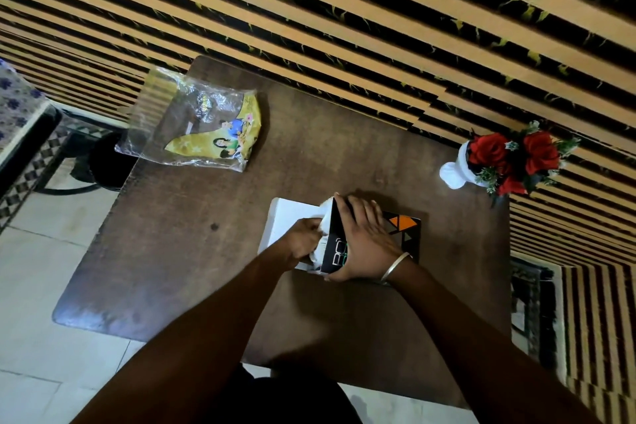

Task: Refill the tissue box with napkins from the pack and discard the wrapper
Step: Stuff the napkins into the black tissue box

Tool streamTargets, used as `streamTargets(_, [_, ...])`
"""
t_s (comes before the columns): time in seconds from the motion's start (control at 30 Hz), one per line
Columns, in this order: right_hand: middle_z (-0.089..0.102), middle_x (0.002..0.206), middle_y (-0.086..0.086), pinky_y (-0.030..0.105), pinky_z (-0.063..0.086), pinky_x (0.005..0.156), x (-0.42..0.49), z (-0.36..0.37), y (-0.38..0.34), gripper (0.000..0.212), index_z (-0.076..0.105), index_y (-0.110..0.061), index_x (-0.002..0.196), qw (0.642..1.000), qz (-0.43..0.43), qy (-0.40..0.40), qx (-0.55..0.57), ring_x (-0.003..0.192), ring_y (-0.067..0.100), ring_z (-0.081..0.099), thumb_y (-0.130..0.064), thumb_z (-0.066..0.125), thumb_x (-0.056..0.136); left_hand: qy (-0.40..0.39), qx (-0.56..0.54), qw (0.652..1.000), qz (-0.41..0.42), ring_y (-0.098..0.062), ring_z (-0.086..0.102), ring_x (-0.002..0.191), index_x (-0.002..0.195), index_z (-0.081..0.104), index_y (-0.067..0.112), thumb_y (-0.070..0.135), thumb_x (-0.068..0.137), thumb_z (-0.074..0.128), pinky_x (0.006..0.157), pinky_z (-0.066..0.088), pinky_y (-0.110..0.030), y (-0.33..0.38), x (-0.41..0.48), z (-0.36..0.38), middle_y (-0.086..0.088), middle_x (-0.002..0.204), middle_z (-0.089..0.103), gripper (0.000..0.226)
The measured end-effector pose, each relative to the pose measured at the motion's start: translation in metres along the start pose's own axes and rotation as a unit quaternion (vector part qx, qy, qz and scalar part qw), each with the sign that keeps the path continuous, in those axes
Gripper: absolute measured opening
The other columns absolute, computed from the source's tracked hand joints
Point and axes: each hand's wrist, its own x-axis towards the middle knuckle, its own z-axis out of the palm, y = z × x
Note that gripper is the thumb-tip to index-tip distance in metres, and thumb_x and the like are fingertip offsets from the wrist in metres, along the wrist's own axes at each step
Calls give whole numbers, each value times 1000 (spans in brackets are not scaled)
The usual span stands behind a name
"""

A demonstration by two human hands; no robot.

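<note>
A black tissue box (406, 227) with orange triangles lies on the brown table (206, 268), its white flap (292, 217) opened out to the left. My right hand (364, 241) presses on top of the box and holds it. My left hand (303, 241) is closed on white napkins (321, 246) at the box's open end, with its fingers partly inside. Only crumpled edges of the napkins show between my hands. The clear and yellow plastic wrapper (196, 124) lies flat at the table's far left corner, apart from both hands.
A white vase with red artificial roses (506, 162) stands at the table's far right. A striped wood-and-black wall runs behind the table. A dark stool (99, 162) and tiled floor are to the left; a patterned rug (530, 306) lies at the right.
</note>
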Motion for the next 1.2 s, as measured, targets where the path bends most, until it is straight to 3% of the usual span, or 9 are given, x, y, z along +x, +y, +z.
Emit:
streamTargets(0.1, [25,149,11,52,8,121,0,3,-2,149,0,-15,154,1000,-2,-6,-7,140,30,22,-83,67,40,-26,73,997,25,-38,71,98,115,66,12,8,90,56,83,60,-52,-8,5,6,-18,108,73,27])
streamTargets(0.27, [23,150,12,54,8,121,2,6,0,152,-3,-15,153,1000,9,-10,-11,142,30,20,-86,65,38,-21,161,982,95,-20,64,114,126,58,25,35,73,70,102,50,-43,-16,4,3,0,123,67,55])
streamTargets(0.43, [18,154,14,54,5,121,3,7,0,154,-8,-16,153,1000,14,-19,-7,145,31,14,-86,65,37,113,228,957,141,-19,64,103,128,58,17,20,81,76,89,49,-31,-11,-3,-8,1,119,66,51])
streamTargets(0.53, [20,153,14,55,6,121,4,9,0,155,-6,-15,154,1000,14,-11,-9,144,31,16,-86,64,36,115,297,936,149,-22,63,106,117,65,12,16,82,72,84,39,-22,-14,1,-6,-5,114,69,36])
streamTargets(0.67, [21,152,14,55,6,121,3,8,0,155,-6,-14,154,1000,12,-9,-9,144,31,17,-87,64,36,101,344,914,190,-28,66,100,111,64,11,13,85,60,83,48,-32,-6,-1,2,-10,111,69,27])
streamTargets(0.73, [20,153,14,54,5,121,3,7,-1,154,-7,-15,153,1000,10,-14,-10,144,31,16,-86,65,37,115,440,860,232,-30,62,101,118,61,11,21,87,59,86,50,-39,-8,-5,-4,-11,116,63,33])
streamTargets(0.93, [15,156,15,54,2,121,3,7,-1,152,-11,-19,152,1000,16,-21,-3,146,33,12,-85,66,40,42,684,592,424,-31,56,126,125,63,13,38,91,41,109,41,-43,-26,-16,-27,-12,131,64,48])
streamTargets(1.07, [14,157,17,56,2,121,3,8,-1,151,-11,-18,152,1000,14,-23,-7,147,35,12,-86,66,42,-30,719,540,436,-28,48,139,134,58,16,33,91,46,118,28,-52,-11,-14,-34,-9,143,57,48])
streamTargets(1.2, [14,157,18,56,2,121,4,8,-1,151,-11,-16,153,1000,13,-25,-5,147,36,11,-85,66,42,-88,777,474,405,-27,54,133,114,74,20,31,79,63,115,28,-57,7,-12,-27,-2,127,68,39])
